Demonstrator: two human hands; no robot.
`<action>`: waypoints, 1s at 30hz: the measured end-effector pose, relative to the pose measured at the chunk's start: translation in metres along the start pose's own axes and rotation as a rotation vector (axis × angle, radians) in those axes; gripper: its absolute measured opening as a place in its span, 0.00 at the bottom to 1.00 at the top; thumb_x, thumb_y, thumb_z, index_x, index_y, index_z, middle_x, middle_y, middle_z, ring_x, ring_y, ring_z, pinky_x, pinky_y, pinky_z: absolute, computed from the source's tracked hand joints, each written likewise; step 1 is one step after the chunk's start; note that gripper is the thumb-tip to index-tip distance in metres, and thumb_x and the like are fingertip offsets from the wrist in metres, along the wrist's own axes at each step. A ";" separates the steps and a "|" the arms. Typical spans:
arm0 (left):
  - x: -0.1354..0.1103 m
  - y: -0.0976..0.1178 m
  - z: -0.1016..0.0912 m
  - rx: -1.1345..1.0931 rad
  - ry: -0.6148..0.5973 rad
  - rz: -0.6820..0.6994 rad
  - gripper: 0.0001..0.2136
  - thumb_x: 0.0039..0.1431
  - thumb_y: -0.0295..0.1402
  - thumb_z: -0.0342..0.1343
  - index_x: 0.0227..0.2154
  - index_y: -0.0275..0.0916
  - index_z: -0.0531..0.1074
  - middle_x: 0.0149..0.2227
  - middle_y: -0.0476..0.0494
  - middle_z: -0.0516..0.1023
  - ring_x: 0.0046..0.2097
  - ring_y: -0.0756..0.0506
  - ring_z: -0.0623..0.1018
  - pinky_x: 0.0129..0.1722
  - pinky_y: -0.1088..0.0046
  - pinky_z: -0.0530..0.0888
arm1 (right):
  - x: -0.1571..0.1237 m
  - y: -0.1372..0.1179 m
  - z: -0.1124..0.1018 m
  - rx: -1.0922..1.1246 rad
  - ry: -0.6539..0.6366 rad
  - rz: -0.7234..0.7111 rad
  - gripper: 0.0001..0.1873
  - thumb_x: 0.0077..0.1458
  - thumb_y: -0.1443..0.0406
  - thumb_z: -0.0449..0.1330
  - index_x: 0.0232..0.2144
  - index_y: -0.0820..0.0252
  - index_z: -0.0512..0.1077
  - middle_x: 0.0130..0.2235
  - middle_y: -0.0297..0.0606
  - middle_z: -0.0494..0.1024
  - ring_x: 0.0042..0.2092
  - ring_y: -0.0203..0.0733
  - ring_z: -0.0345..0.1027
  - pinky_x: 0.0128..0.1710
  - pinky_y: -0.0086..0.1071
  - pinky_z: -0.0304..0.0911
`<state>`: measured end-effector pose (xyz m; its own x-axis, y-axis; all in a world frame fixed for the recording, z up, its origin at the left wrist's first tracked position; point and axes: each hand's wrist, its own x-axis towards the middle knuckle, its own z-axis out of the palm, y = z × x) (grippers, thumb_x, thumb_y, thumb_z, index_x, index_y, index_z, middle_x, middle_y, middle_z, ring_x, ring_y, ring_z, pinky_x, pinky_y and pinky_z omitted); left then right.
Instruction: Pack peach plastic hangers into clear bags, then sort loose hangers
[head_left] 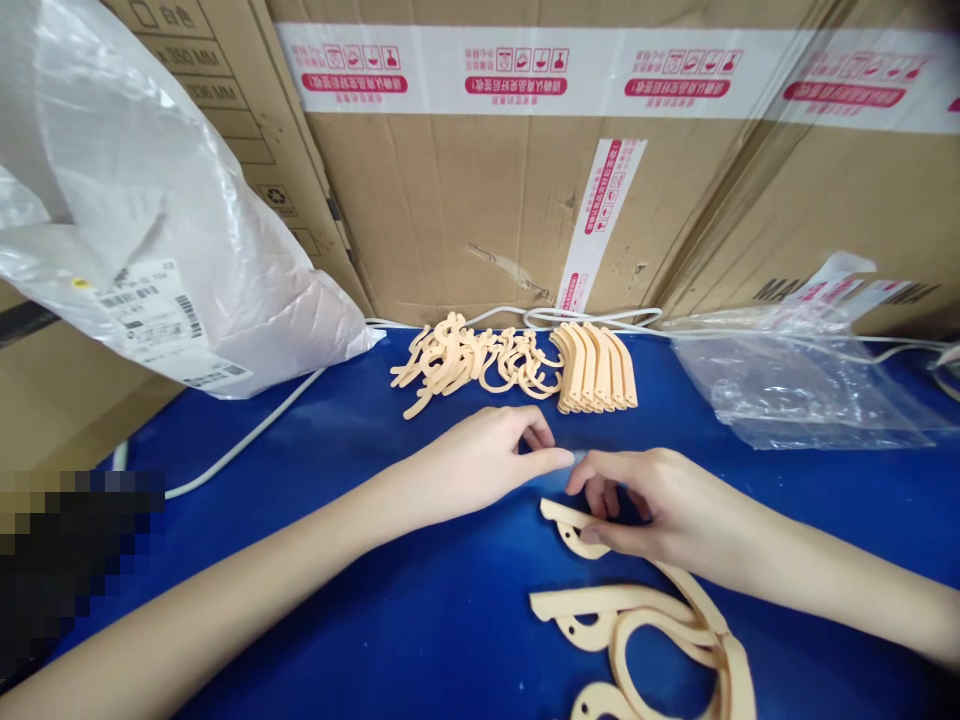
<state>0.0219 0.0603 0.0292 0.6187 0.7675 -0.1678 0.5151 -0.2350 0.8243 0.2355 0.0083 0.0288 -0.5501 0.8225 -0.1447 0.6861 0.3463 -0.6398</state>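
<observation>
My left hand [499, 455] is over the blue table with fingers curled and thumb stretched to the right. Its thumb tip nearly meets the index finger of my right hand [645, 495]. A small pale, see-through patch [579, 456] shows between the two fingertips; I cannot make out what it is. My right fingers are bent inward. The right thumb lies over a beige plastic hanger piece [564, 514], partly hidden by that hand; a grip on it is not visible. Below lie more beige folding-hanger parts [622, 600], with curved arms, hooks and small holes.
At the back stand a loose heap of beige hooks [450, 360] and a neat row of curved arms [596, 370]. Clear plastic bags [780, 390] lie at right. A large white bag [172, 220] leans at left. Cardboard boxes [465, 210] and a white cable [247, 445] border the table.
</observation>
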 end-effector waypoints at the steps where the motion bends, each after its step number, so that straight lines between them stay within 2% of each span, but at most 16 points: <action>1: 0.001 0.001 0.001 -0.069 -0.003 0.016 0.15 0.61 0.45 0.57 0.38 0.37 0.75 0.38 0.46 0.79 0.37 0.48 0.75 0.38 0.73 0.67 | 0.001 0.001 -0.001 0.069 0.039 0.017 0.08 0.58 0.59 0.62 0.38 0.56 0.73 0.28 0.29 0.78 0.27 0.33 0.70 0.28 0.28 0.62; 3: 0.003 0.002 0.003 -0.284 -0.060 0.033 0.15 0.60 0.45 0.58 0.39 0.36 0.75 0.38 0.47 0.78 0.36 0.50 0.74 0.38 0.74 0.67 | 0.004 0.002 -0.006 0.177 0.163 0.036 0.11 0.58 0.56 0.62 0.38 0.56 0.73 0.30 0.31 0.78 0.29 0.33 0.71 0.28 0.28 0.63; 5: 0.006 0.003 0.005 -0.483 -0.120 0.025 0.13 0.59 0.41 0.60 0.38 0.35 0.74 0.33 0.50 0.75 0.32 0.52 0.71 0.33 0.77 0.66 | 0.006 0.003 -0.014 0.217 0.283 0.024 0.12 0.57 0.55 0.64 0.39 0.56 0.74 0.32 0.32 0.79 0.31 0.35 0.72 0.28 0.28 0.65; 6: 0.007 0.003 0.006 -0.533 -0.116 0.019 0.12 0.59 0.40 0.60 0.36 0.35 0.74 0.30 0.51 0.73 0.30 0.53 0.69 0.31 0.77 0.64 | 0.007 0.004 -0.018 0.210 0.322 0.009 0.13 0.57 0.56 0.64 0.41 0.56 0.74 0.33 0.33 0.80 0.32 0.36 0.73 0.28 0.28 0.66; 8: 0.008 0.005 0.005 -0.525 -0.036 0.020 0.10 0.60 0.38 0.58 0.33 0.34 0.75 0.26 0.53 0.68 0.28 0.54 0.65 0.29 0.77 0.61 | 0.009 0.005 -0.025 0.116 0.381 -0.036 0.12 0.59 0.57 0.63 0.43 0.55 0.74 0.34 0.33 0.80 0.32 0.35 0.74 0.28 0.27 0.67; 10: 0.007 0.009 0.002 -0.430 0.079 0.047 0.12 0.64 0.37 0.54 0.29 0.35 0.73 0.25 0.54 0.66 0.29 0.53 0.64 0.30 0.76 0.60 | 0.010 0.006 -0.027 -0.129 0.453 -0.128 0.10 0.62 0.60 0.60 0.44 0.57 0.73 0.36 0.34 0.80 0.33 0.35 0.74 0.29 0.27 0.67; 12: 0.004 0.012 0.001 -0.287 0.169 0.092 0.14 0.68 0.36 0.49 0.26 0.37 0.68 0.25 0.54 0.65 0.29 0.53 0.64 0.31 0.75 0.60 | 0.012 0.006 -0.026 -0.505 0.548 -0.259 0.10 0.65 0.66 0.55 0.44 0.61 0.74 0.37 0.39 0.81 0.34 0.38 0.75 0.30 0.29 0.67; 14: 0.000 0.016 0.002 -0.122 0.236 0.132 0.14 0.70 0.35 0.45 0.26 0.39 0.61 0.24 0.55 0.62 0.28 0.52 0.63 0.30 0.74 0.58 | 0.016 0.006 -0.022 -0.824 0.616 -0.357 0.14 0.64 0.73 0.49 0.44 0.67 0.74 0.36 0.44 0.81 0.34 0.42 0.76 0.29 0.32 0.64; 15: -0.002 0.017 0.003 -0.045 0.260 0.137 0.14 0.70 0.34 0.43 0.26 0.40 0.59 0.24 0.55 0.61 0.27 0.52 0.62 0.29 0.74 0.58 | 0.018 0.006 -0.020 -0.887 0.626 -0.367 0.16 0.63 0.75 0.47 0.44 0.69 0.74 0.34 0.45 0.80 0.33 0.43 0.75 0.27 0.32 0.61; 16: -0.004 0.019 0.005 0.026 0.282 0.136 0.13 0.70 0.34 0.42 0.27 0.40 0.57 0.23 0.55 0.60 0.26 0.52 0.61 0.28 0.73 0.57 | 0.021 0.006 -0.018 -0.854 0.616 -0.340 0.18 0.62 0.76 0.45 0.43 0.69 0.74 0.32 0.45 0.80 0.31 0.43 0.74 0.25 0.33 0.59; 19: -0.008 0.022 0.008 0.214 0.368 0.161 0.12 0.70 0.32 0.40 0.28 0.41 0.55 0.23 0.55 0.58 0.24 0.52 0.60 0.27 0.73 0.56 | 0.027 0.007 -0.018 -0.477 0.504 -0.169 0.13 0.59 0.72 0.48 0.37 0.66 0.73 0.26 0.43 0.77 0.24 0.42 0.69 0.22 0.34 0.53; 22: -0.004 0.020 -0.004 0.377 0.479 0.257 0.10 0.68 0.30 0.41 0.29 0.42 0.55 0.24 0.54 0.60 0.25 0.51 0.61 0.28 0.73 0.57 | 0.032 0.007 -0.028 -0.203 0.395 -0.093 0.11 0.62 0.66 0.48 0.30 0.59 0.68 0.20 0.35 0.72 0.18 0.37 0.63 0.21 0.32 0.56; 24: 0.002 0.015 -0.026 0.428 0.560 0.240 0.09 0.67 0.30 0.43 0.29 0.41 0.57 0.25 0.53 0.62 0.26 0.51 0.63 0.29 0.73 0.59 | 0.034 0.005 -0.039 -0.053 0.349 -0.081 0.17 0.67 0.62 0.44 0.28 0.57 0.65 0.19 0.32 0.70 0.17 0.34 0.63 0.22 0.29 0.61; 26: 0.009 0.004 -0.055 0.380 0.619 0.064 0.12 0.69 0.31 0.42 0.27 0.41 0.58 0.23 0.53 0.62 0.26 0.50 0.64 0.29 0.73 0.60 | 0.035 0.002 -0.050 0.089 0.322 -0.059 0.19 0.68 0.58 0.42 0.28 0.57 0.64 0.19 0.31 0.70 0.17 0.33 0.63 0.20 0.28 0.62; 28: 0.014 -0.014 -0.085 0.335 0.622 -0.092 0.14 0.68 0.30 0.43 0.24 0.40 0.59 0.22 0.53 0.63 0.27 0.50 0.65 0.29 0.74 0.60 | 0.036 -0.002 -0.059 0.214 0.289 -0.029 0.17 0.68 0.57 0.43 0.33 0.57 0.65 0.20 0.30 0.70 0.16 0.33 0.60 0.16 0.29 0.59; 30: 0.017 -0.035 -0.107 0.329 0.568 -0.153 0.16 0.66 0.31 0.45 0.20 0.39 0.61 0.21 0.51 0.65 0.26 0.50 0.66 0.28 0.74 0.60 | 0.037 -0.006 -0.065 0.356 0.250 0.018 0.15 0.66 0.57 0.45 0.37 0.58 0.67 0.20 0.30 0.70 0.15 0.33 0.59 0.14 0.28 0.57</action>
<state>-0.0486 0.1454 0.0554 0.1627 0.9799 0.1154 0.7814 -0.1994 0.5913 0.2421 0.0662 0.0762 -0.3772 0.9261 0.0007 0.4633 0.1894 -0.8657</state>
